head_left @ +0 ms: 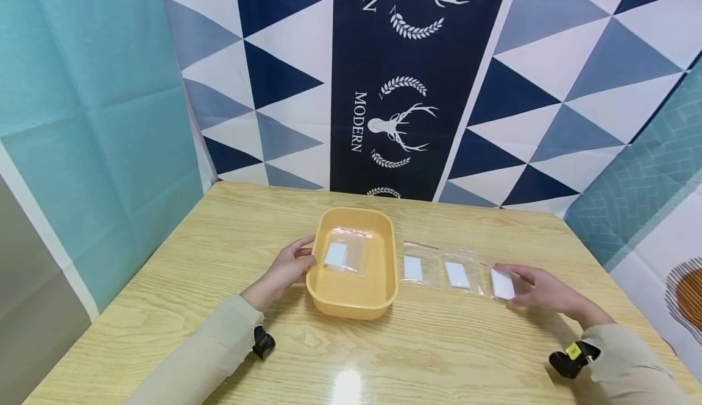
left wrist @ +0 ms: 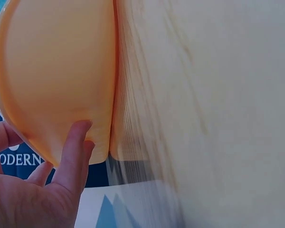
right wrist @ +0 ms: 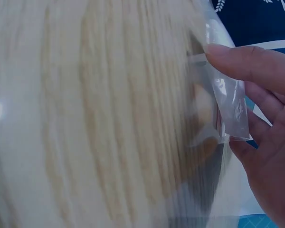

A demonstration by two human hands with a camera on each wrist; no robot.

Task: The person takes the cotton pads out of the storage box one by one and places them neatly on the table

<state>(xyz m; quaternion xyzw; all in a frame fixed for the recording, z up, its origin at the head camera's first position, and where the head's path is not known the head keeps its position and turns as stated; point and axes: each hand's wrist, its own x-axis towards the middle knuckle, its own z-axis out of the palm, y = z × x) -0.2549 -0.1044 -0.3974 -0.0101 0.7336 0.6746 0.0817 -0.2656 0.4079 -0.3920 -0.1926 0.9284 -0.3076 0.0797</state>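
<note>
My left hand (head_left: 284,272) rests against the left side of a yellow plastic bin (head_left: 351,310). In the left wrist view its fingers (left wrist: 76,142) touch the outside of the wall. Inside the bin lies a clear zip bag (head_left: 355,253) holding a white rectangular piece (head_left: 336,254). At the right end of a row of similar bags, my right hand (head_left: 543,289) pinches the edges of another clear zip bag (right wrist: 232,104) with a white piece (head_left: 502,284) in it. Whether that bag touches the table cannot be told.
Two more clear bags with white pieces, the nearer one (head_left: 412,268) and the middle one (head_left: 457,274), lie between the bin and my right hand. The wooden table (head_left: 439,356) ends at a patterned cloth (head_left: 384,88) behind.
</note>
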